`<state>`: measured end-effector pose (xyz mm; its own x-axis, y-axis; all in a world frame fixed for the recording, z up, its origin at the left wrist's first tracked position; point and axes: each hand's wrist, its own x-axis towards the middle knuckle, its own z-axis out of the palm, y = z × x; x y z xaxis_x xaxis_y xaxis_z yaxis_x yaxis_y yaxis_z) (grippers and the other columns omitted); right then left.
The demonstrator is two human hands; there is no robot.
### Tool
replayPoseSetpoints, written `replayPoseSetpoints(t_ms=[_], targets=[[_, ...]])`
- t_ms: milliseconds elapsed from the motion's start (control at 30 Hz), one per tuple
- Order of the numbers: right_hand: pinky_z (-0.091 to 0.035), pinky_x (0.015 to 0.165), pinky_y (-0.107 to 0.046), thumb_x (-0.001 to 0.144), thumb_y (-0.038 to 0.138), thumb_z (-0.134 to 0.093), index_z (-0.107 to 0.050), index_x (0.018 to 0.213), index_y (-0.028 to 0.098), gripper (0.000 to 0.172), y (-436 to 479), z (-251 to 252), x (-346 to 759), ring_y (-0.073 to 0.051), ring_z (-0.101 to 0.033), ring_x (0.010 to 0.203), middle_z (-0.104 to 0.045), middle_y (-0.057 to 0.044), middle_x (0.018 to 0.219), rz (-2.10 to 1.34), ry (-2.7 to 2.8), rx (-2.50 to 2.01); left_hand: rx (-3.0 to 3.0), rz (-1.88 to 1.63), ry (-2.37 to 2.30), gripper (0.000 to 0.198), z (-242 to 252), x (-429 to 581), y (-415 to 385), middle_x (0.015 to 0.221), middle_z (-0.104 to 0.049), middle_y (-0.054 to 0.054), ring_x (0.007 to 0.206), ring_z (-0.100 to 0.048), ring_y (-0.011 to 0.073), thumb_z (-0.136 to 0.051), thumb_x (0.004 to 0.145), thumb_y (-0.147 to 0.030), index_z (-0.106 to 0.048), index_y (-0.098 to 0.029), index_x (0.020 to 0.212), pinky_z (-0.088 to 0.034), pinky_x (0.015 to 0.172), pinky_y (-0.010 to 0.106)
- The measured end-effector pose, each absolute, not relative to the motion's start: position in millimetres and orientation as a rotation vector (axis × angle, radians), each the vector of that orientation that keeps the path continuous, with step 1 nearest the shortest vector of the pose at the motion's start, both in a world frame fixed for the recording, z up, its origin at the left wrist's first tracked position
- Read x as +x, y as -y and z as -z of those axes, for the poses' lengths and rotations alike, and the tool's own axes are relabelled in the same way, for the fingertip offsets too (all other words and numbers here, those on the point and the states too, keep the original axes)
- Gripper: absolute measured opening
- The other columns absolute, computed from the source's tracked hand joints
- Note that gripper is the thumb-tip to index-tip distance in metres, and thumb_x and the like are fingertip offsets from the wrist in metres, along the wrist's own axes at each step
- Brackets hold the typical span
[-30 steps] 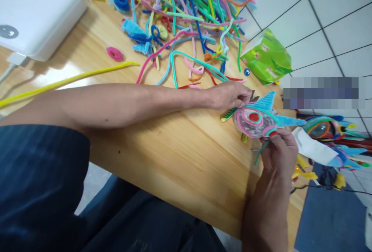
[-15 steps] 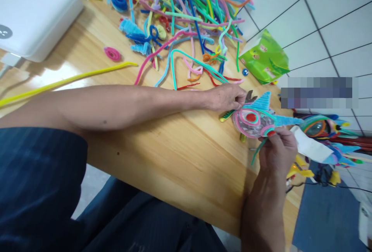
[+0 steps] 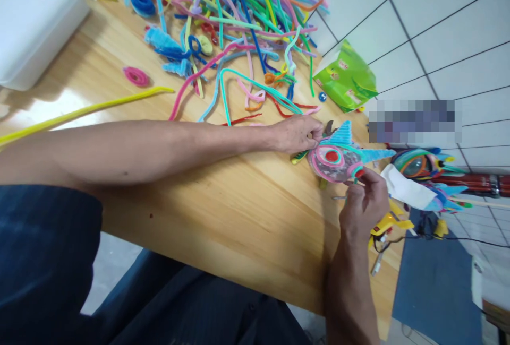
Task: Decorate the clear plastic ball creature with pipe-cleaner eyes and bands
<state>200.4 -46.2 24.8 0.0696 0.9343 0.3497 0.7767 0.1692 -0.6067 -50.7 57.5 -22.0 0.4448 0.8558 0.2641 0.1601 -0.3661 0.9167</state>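
A fish-shaped pipe-cleaner craft [image 3: 324,171] has a clear body, pink and teal outlines, a red-centred eye and light-blue fins. My left hand [image 3: 297,134] reaches across from the left, with its fingers closed on the craft's upper left edge. From below, my right hand [image 3: 364,201] pinches the small pink and teal ring with a red centre [image 3: 356,171] at the craft's lower right. Fingers hide part of that ring. Beneath my left fingers pokes out a dark green and yellow tool-like thing [image 3: 298,157], mostly covered.
Loose pipe cleaners [image 3: 243,21] lie heaped at the back of the wooden table [image 3: 223,217]. A green packet [image 3: 347,77] stands near the tiled wall. More pipe-cleaner crafts [image 3: 416,164], a white paper [image 3: 406,187] and a yellow tool [image 3: 386,223] lie to the right. A white box-like device [image 3: 37,26] sits upper left.
The view has shifted, so most things appear farther left. My right hand has turned slightly; the green strand that hung below it is now mostly out of sight. Both hands stay on the craft.
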Motion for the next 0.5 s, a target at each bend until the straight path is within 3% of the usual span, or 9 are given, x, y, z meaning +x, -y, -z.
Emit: replayPoseSetpoints(t_ms=[133, 267, 500], targets=[[-0.06, 0.089, -0.043, 0.083, 0.057, -0.081, -0.069, 0.127, 0.021, 0.057, 46.3, -24.7, 199.4, -0.027, -0.07, 0.112, -0.072, -0.011, 0.126, -0.129, 1.853, -1.636, 1.745, -0.957, -0.845, 0.017, 18.5, -51.9, -54.8, 0.072, -0.071, -0.004, 0.072, -0.063, 0.0121, -0.066, 0.081, -0.003, -0.073, -0.017, 0.074, -0.051, 0.086, 0.028], [-0.06, 0.089, -0.043, 0.081, 0.058, -0.083, -0.066, 0.123, 0.022, 0.058, 39.8, -20.7, 198.5, -0.026, -0.073, 0.108, -0.073, -0.01, 0.124, -0.206, 1.72, -1.692, 1.684, -0.962, -0.78, 0.013, 16.3, -52.7, -55.7, 0.072, -0.073, -0.005, 0.073, -0.066, 0.0106, -0.071, 0.081, -0.007, -0.074, -0.017, 0.073, -0.054, 0.092, 0.029], [-0.06, 0.086, -0.042, 0.079, 0.06, -0.081, -0.067, 0.111, 0.022, 0.051, 31.0, -20.0, 193.2, -0.025, -0.074, 0.095, -0.077, -0.008, 0.108, -0.38, 1.59, -1.611, 1.431, -0.888, -0.633, 0.008, 22.5, -48.5, -62.1, 0.079, -0.074, 0.001, 0.074, -0.068, 0.0123, -0.076, 0.079, -0.008, -0.073, -0.013, 0.084, -0.054, 0.076, 0.028]])
